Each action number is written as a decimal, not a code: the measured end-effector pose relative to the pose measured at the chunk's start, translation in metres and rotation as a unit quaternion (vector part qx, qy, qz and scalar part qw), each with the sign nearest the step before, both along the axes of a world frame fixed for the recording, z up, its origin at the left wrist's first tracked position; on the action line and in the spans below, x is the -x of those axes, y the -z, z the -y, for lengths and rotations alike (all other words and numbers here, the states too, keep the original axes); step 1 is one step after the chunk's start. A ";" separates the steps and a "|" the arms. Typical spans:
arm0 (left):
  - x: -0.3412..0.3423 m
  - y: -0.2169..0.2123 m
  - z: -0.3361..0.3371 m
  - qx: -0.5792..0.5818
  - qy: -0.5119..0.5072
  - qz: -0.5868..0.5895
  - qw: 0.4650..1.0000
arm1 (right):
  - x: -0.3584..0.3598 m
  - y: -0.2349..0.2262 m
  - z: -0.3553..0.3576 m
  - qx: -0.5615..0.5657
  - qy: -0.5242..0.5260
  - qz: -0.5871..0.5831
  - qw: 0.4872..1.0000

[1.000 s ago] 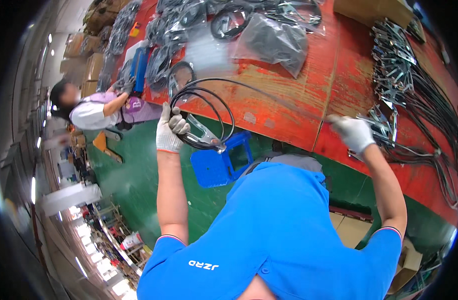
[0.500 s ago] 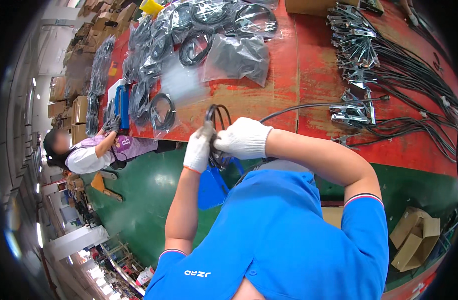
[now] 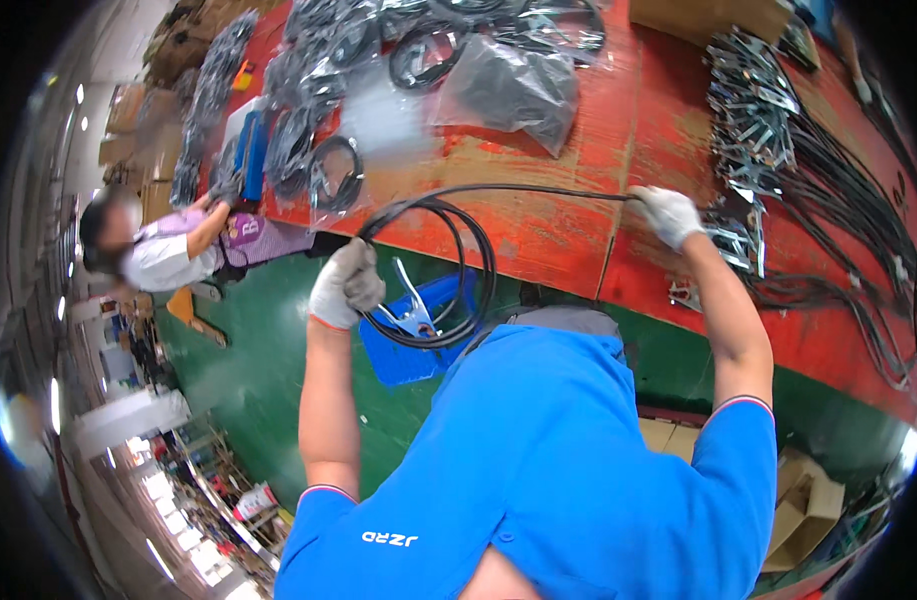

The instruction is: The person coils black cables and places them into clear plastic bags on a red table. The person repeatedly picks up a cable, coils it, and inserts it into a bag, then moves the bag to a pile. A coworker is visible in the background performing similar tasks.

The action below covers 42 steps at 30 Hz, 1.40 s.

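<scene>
A looped black cable (image 3: 490, 268) hangs over the table's near edge, held in my left hand (image 3: 347, 285), which is closed round one side of the loops. Both my hands wear white knit gloves. A silver spring clamp (image 3: 415, 318) shows inside the loops, in front of a blue plastic stool or seat (image 3: 393, 366). From the coil's top, one run of cable stretches to the right, pulled nearly straight over the red table (image 3: 538, 240). My right hand (image 3: 668, 216) is closed on that run, close to the pile of metal clamps; the cable's end is hidden by the glove.
Many metal clamps (image 3: 753, 120) with black cables (image 3: 843, 185) cover the table's right side. Bagged cable coils (image 3: 335, 172) and a plastic bag (image 3: 513, 90) lie far and left. A co-worker (image 3: 168, 245) stands at the left beside a blue device (image 3: 249, 155). An open carton (image 3: 806, 510) sits lower right.
My right hand has moved from beside my left hand far to the right, drawing out the cable. My left hand has shifted slightly left, and the coil now hangs wider, with the clamp showing.
</scene>
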State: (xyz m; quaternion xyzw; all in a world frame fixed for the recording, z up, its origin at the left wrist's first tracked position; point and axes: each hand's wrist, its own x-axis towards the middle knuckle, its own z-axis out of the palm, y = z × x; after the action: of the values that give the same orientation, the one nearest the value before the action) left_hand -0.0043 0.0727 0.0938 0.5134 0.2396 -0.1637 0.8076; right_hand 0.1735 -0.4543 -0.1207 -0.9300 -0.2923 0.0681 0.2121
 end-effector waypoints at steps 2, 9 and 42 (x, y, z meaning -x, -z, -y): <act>-0.003 -0.016 -0.014 0.056 -0.030 0.027 0.998 | 0.000 0.017 0.043 0.050 0.036 0.031 0.998; -0.006 -0.020 -0.024 -0.011 -0.100 0.022 0.995 | 0.019 -0.121 -0.039 0.149 -0.187 0.045 0.970; -0.025 0.028 0.162 -0.375 0.092 -0.010 0.922 | 0.060 -0.079 -0.204 -0.540 0.351 -0.548 0.534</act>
State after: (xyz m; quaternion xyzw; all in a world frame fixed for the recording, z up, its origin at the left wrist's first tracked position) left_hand 0.0207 -0.0891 0.0661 0.7966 0.2437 -0.1405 0.5350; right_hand 0.1134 -0.2501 -0.0414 -0.4475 0.2502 0.3136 0.7993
